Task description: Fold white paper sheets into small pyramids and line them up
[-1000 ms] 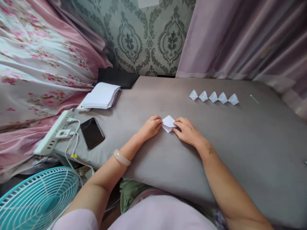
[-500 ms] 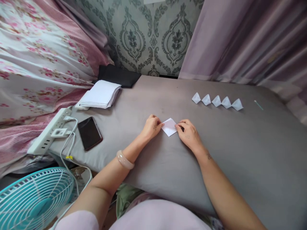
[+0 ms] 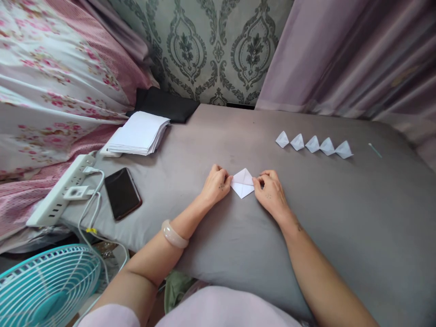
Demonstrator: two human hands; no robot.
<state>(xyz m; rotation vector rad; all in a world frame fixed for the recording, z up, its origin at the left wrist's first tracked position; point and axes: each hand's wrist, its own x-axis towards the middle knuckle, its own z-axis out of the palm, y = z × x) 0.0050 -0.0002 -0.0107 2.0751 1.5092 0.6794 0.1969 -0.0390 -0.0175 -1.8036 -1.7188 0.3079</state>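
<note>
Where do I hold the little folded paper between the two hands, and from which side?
Probably pinch the folded paper by its two side corners, coming from left and right: it looks diamond-shaped, so those points stick out sideways, where the left hand and right hand hold it.

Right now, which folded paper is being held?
The nearest folded paper, pinched at opposite corners by the left hand and right hand; the other five form an untouched row farther back.
</note>
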